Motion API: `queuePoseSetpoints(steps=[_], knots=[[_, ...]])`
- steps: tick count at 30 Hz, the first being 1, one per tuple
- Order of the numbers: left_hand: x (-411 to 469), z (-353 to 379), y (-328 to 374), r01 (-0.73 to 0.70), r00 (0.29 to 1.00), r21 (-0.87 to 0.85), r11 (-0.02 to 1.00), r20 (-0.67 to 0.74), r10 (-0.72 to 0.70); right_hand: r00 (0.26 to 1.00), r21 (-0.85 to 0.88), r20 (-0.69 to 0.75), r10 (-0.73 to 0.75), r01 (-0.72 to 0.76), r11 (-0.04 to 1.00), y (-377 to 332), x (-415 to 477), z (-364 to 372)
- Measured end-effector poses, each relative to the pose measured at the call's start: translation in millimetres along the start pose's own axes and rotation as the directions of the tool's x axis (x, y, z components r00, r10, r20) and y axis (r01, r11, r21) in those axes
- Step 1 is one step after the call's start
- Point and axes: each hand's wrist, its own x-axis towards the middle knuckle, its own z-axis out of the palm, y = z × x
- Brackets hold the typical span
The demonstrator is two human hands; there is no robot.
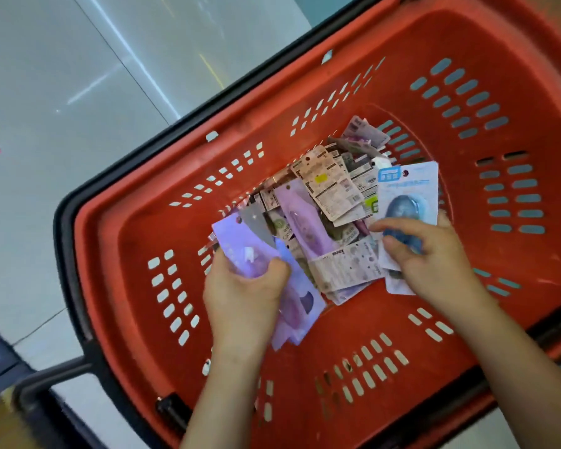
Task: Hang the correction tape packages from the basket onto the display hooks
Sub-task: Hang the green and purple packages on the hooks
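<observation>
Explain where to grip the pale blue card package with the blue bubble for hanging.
Pinch the pale blue card package at its near end, below its blue bubble, coming from the near side as the right hand does. The card lies flat with its hang hole at the far end, so this likely keeps the hole free for hanging.

Head view, looking down into a red slotted basket (pixel 402 76) with a dark rim, which fills most of the frame. At centre lies a loose pile of correction tape packages (pixel 331 189). Lower centre, the left hand (pixel 243 296) grips a fan of purple packages (pixel 240 244). Centre right, the right hand (pixel 434 260) curls its fingers (pixel 399 244) over a blue package (pixel 408 196). Grey floor (pixel 46 76) occupies the upper left.
</observation>
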Motion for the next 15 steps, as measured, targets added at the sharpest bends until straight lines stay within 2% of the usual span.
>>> queuePoseSetpoints(steps=[2,4,6,8,10,13,14,15], knots=[[-0.1,-7.7,9.7,0.113,0.987,-0.195,0.974,0.136,-0.087,0.997,0.232,0.067,0.035,-0.049,0.972,-8.5,-3.1,1.7],[-3.1,-4.8,15.7,0.259,0.932,-0.327,0.909,0.332,-0.146,0.979,0.393,0.203,0.009,-0.090,0.915,-25.7,-9.0,1.9],[-6.0,8.7,17.9,0.379,0.853,-0.413,0.828,0.504,-0.139,0.930,0.423,0.364,-0.047,-0.120,0.898,-36.8,-14.0,4.1],[-6.6,27.0,14.5,0.454,0.789,-0.457,0.765,0.604,-0.108,0.897,0.438,0.436,-0.070,-0.143,0.888,-38.8,-16.5,7.1],[-4.8,44.4,8.8,0.473,0.772,-0.459,0.752,0.627,-0.103,0.881,0.446,0.472,-0.006,-0.233,0.864,-32.1,-14.8,8.4],[2.6,62.9,-1.3,0.491,0.738,-0.373,0.787,0.658,-0.148,0.860,0.405,0.500,0.105,-0.339,0.849,-18.5,-11.3,10.9],[8.8,67.2,-9.2,0.461,0.760,-0.319,0.828,0.624,-0.183,0.874,0.376,0.461,0.157,-0.352,0.857,-15.3,-8.8,11.3],[16.4,71.3,-19.2,0.391,0.820,-0.227,0.892,0.526,-0.225,0.896,0.347,0.394,0.204,-0.351,0.870,-10.3,-5.3,11.5]])
